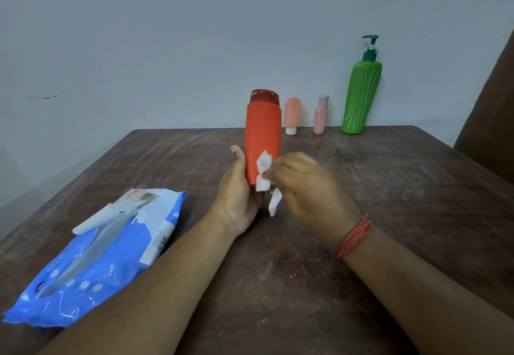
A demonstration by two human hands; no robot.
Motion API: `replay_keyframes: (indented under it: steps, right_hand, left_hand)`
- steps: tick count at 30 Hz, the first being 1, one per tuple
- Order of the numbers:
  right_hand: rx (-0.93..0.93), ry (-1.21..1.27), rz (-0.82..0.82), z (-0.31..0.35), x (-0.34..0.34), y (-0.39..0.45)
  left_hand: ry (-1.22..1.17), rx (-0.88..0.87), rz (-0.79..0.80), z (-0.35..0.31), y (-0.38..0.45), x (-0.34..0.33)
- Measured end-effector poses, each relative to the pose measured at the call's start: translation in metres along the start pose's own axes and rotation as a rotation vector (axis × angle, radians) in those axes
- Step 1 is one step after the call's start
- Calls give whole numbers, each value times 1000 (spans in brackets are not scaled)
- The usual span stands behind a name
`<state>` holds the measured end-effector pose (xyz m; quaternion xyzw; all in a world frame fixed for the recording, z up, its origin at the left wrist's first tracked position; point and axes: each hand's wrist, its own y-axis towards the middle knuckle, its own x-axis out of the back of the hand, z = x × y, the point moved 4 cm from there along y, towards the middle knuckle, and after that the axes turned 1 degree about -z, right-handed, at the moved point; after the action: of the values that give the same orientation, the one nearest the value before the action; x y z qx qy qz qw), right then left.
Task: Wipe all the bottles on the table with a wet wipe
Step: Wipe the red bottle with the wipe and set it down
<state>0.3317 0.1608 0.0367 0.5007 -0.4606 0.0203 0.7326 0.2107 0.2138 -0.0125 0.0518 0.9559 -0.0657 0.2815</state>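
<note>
Both bare forearms reach forward over the table; the left hand (239, 201) is cupped, thumb raised, fingers wrapped round the base of an upright orange plastic bottle (262, 135); the right hand (303, 185), red thread band (353, 236) at its wrist, pinches a crumpled white wet wipe (264, 176) against that bottle's lower side.

Dim, flat, cool light; source not identifiable. Shadows soft and weak: a faint one under the forearms on the table (361, 271), none sharp. Wall (167, 34) renders grey-blue with smooth falloff toward the corners. Small specular glints on the blue wipes pack (91, 265). Wide-angle bowing at the edges; table sides splay outward. Overall soft, slightly smeared detail; far bottles' outlines fuzzy.
</note>
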Motion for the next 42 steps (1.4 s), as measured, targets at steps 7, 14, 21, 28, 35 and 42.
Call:
replay_keyframes:
  steps: [7, 14, 21, 28, 35, 42]
  right_hand:
    - [63, 19, 59, 17, -5, -5]
    - [-83, -113, -115, -13, 10, 1]
    - [2, -120, -75, -8, 7, -2]
    - [-86, -104, -158, -21, 10, -6]
    - [-446, 96, -574, -59, 40, -12]
    - [-222, -208, -401, -54, 37, -3]
  left_hand:
    - [-112, 10, -29, -6, -4, 6]
    - [22, -31, -14, -4, -5, -1]
    - [24, -22, -6, -7, -9, -2]
    - [13, 26, 129, -6, -15, -9]
    - [256, 51, 306, 7, -18, -21]
    - [263, 13, 223, 3, -15, -16]
